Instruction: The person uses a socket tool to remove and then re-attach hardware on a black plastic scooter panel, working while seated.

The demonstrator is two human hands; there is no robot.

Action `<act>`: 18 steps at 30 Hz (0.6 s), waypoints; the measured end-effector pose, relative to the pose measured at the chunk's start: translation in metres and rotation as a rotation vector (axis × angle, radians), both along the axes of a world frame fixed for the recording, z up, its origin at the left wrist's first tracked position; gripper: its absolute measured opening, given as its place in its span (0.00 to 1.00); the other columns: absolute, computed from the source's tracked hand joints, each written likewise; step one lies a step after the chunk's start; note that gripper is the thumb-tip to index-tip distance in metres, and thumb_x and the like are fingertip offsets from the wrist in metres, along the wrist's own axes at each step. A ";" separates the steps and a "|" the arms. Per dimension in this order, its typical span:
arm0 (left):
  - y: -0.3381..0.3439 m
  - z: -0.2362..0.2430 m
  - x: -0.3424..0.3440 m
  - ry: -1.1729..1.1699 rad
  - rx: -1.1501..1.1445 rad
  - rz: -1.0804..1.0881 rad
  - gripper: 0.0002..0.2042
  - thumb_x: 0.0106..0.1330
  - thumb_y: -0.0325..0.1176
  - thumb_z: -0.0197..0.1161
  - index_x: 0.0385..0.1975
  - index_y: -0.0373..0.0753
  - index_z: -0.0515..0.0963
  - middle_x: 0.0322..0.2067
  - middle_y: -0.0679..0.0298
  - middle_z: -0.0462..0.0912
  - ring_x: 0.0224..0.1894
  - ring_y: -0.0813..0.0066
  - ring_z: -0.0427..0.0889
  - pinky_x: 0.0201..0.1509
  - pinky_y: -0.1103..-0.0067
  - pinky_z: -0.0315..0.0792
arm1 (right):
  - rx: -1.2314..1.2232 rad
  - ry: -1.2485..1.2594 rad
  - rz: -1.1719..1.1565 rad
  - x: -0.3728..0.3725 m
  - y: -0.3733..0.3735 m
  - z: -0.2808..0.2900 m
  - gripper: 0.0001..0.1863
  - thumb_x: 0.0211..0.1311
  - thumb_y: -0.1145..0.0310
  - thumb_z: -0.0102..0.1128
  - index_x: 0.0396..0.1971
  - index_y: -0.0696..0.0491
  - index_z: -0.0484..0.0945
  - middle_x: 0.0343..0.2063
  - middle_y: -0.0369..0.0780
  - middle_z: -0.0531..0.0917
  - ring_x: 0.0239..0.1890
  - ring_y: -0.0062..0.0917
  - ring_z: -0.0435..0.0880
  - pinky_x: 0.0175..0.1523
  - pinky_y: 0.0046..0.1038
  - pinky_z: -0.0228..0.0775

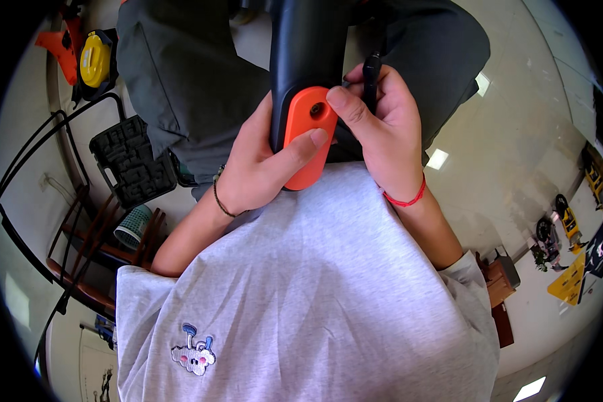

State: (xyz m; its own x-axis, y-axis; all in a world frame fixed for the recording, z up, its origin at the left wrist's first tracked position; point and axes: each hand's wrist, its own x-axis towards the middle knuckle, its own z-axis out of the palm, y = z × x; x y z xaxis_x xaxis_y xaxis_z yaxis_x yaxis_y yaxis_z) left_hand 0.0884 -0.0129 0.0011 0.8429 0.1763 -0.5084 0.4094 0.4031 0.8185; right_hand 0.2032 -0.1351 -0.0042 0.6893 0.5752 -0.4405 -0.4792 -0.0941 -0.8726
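An orange oval plate (305,159) with a dark round hole near its top lies against the end of a thick black tube-like part (307,47). My left hand (261,157) is wrapped around the left side of this part, its thumb pressed on the plate. At the plate's upper right edge rests the thumb of my right hand (388,124). A slim black piece (372,77) stands up between my right fingers; its exact kind cannot be made out. The fingertips behind the black part are hidden.
My legs in dark trousers (187,74) lie on both sides of the black part. An open black moulded tool case (132,161) is at the left, with a green-and-white basket (133,225) below it. A yellow-and-black object (96,59) sits at the upper left. Toy-like vehicles (567,214) stand far right.
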 end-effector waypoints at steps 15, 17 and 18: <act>-0.002 0.003 -0.001 -0.041 0.053 -0.058 0.20 0.56 0.28 0.61 0.48 0.33 0.68 0.35 0.66 0.76 0.35 0.83 0.74 0.41 0.83 0.70 | 0.104 0.010 0.112 0.012 -0.016 0.005 0.16 0.52 0.73 0.69 0.37 0.56 0.71 0.27 0.30 0.72 0.32 0.11 0.70 0.39 0.14 0.64; 0.000 0.010 0.002 -0.044 0.036 -0.074 0.19 0.56 0.28 0.62 0.47 0.32 0.68 0.32 0.67 0.77 0.34 0.83 0.74 0.40 0.83 0.70 | 0.079 -0.083 0.110 0.010 -0.019 0.004 0.16 0.52 0.73 0.69 0.38 0.57 0.70 0.28 0.31 0.72 0.29 0.11 0.69 0.37 0.14 0.64; -0.001 0.011 0.003 -0.050 0.036 -0.070 0.19 0.56 0.29 0.62 0.47 0.33 0.68 0.31 0.67 0.77 0.33 0.83 0.74 0.39 0.83 0.70 | 0.056 -0.099 0.099 0.010 -0.019 0.006 0.15 0.53 0.74 0.67 0.38 0.57 0.70 0.28 0.31 0.72 0.29 0.11 0.69 0.36 0.14 0.64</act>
